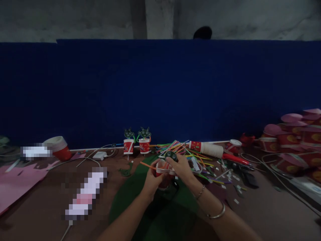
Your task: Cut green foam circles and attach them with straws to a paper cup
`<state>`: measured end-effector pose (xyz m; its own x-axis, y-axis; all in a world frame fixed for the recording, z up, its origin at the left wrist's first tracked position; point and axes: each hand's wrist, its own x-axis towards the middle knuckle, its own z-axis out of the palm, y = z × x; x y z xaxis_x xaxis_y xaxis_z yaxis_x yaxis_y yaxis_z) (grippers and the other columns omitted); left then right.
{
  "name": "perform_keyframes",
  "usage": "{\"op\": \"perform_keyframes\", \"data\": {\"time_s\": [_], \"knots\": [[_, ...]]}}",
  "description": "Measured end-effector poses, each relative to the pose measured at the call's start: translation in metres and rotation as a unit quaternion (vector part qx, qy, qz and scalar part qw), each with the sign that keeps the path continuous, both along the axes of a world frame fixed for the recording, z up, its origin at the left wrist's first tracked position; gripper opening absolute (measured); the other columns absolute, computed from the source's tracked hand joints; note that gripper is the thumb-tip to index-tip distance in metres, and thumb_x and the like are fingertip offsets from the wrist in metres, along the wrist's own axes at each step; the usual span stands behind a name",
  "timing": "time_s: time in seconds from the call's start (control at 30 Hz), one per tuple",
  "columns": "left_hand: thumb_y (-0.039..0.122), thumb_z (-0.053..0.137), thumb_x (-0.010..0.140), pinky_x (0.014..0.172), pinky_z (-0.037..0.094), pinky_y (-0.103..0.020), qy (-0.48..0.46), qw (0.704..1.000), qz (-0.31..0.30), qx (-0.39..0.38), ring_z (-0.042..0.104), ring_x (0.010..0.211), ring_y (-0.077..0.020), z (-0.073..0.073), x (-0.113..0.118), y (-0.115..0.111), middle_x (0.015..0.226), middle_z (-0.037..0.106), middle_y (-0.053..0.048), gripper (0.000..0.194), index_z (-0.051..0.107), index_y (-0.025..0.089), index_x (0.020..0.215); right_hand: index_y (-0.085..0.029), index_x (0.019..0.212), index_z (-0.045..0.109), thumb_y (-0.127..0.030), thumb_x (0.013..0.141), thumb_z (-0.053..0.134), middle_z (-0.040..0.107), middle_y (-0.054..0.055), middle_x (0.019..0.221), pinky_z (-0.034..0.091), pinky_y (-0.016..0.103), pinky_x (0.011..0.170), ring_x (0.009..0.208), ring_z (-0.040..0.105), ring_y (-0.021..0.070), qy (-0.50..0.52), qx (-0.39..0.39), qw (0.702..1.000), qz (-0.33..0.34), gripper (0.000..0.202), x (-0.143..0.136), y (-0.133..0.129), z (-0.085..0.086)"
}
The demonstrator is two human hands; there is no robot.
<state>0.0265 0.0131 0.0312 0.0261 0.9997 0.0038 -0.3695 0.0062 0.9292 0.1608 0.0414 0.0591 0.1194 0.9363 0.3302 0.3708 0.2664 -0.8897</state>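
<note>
My left hand (153, 182) is wrapped round a red paper cup (164, 180) with a white rim. An orange straw (147, 165) sticks out to the left from the cup's rim. My right hand (181, 167) is closed at the cup's right side, its fingers pinching a dark round paper face cutout (171, 155) just above the rim. Behind them stand two finished-looking cup figures, a left figure (128, 146) and a right figure (144, 146), each a red cup with a dark eared face and bent straw arms. The fingertips inside the cup are partly hidden.
Loose coloured straws (175, 147) and paper scraps lie behind and right of my hands, beside a lying stack of paper cups (212, 149). A cup stack (60, 149) and pink sheet (20, 184) are left. Red cup crafts (291, 139) are piled right. Cables cross the table.
</note>
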Motion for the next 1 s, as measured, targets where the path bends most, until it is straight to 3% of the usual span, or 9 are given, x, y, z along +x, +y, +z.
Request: {"op": "perform_keyframes", "data": {"time_s": [0.23,0.4,0.6,0.73,0.87,1.0], "knots": [[0.019,0.08,0.051,0.084,0.046,-0.035,-0.043,0.999,-0.029,0.004,0.062,0.093,-0.0244,-0.002,-0.001,0.0,0.103,0.067,-0.008,0.067,0.054,0.02,0.113,-0.018,0.053,0.049,-0.037,0.068,0.056,0.045,-0.003,0.048,0.029,0.023,0.047,0.048,0.039,0.0121,0.032,-0.013,0.999,0.018,0.025,0.001,0.002,-0.001],[0.03,0.073,0.063,0.088,0.043,-0.037,-0.07,0.988,-0.133,-0.036,0.062,0.096,-0.0267,0.009,-0.006,-0.005,0.099,0.069,-0.01,0.046,0.061,0.016,0.105,-0.018,0.054,0.049,-0.036,0.068,0.056,0.045,-0.003,0.05,0.03,0.023,0.048,0.05,0.04,0.0121,0.01,0.002,0.999,0.046,0.024,0.004,0.004,-0.004],[0.031,0.064,0.071,0.085,0.043,-0.035,-0.107,0.977,-0.17,-0.074,0.063,0.091,-0.0251,0.009,-0.007,-0.004,0.094,0.07,-0.01,0.033,0.063,0.013,0.098,-0.018,0.054,0.051,-0.032,0.071,0.055,0.049,-0.003,0.047,0.032,0.022,0.049,0.049,0.043,0.0123,-0.035,0.007,0.996,0.076,0.023,0.002,0.001,-0.001],[0.02,0.06,0.065,0.08,0.046,-0.035,-0.159,0.969,-0.156,-0.11,0.065,0.08,-0.0233,0.009,-0.009,0.0,0.08,0.07,-0.006,0.023,0.062,0.014,0.087,-0.015,0.059,0.057,-0.029,0.073,0.055,0.057,-0.001,0.054,0.036,0.022,0.053,0.054,0.049,0.013,-0.091,0.024,0.992,0.087,0.019,-0.002,-0.006,0.003],[0.011,0.058,0.058,0.071,0.047,-0.033,-0.174,0.973,-0.112,-0.106,0.066,0.07,-0.0209,0.01,-0.009,0.002,0.07,0.069,-0.002,0.028,0.061,0.016,0.085,-0.014,0.074,0.064,-0.026,0.076,0.056,0.065,0.004,0.073,0.041,0.025,0.064,0.069,0.056,0.0167,-0.144,0.072,0.982,0.101,0.014,-0.006,-0.015,0.012],[0.008,0.058,0.052,0.065,0.047,-0.029,-0.148,0.983,-0.08,-0.067,0.065,0.067,-0.0197,0.011,-0.01,0.005,0.07,0.069,-0.002,0.036,0.061,0.016,0.087,-0.015,0.076,0.064,-0.025,0.077,0.056,0.066,0.005,0.076,0.041,0.026,0.067,0.072,0.057,0.0177,-0.165,0.1,0.976,0.101,0.013,-0.008,-0.021,0.019]]}}
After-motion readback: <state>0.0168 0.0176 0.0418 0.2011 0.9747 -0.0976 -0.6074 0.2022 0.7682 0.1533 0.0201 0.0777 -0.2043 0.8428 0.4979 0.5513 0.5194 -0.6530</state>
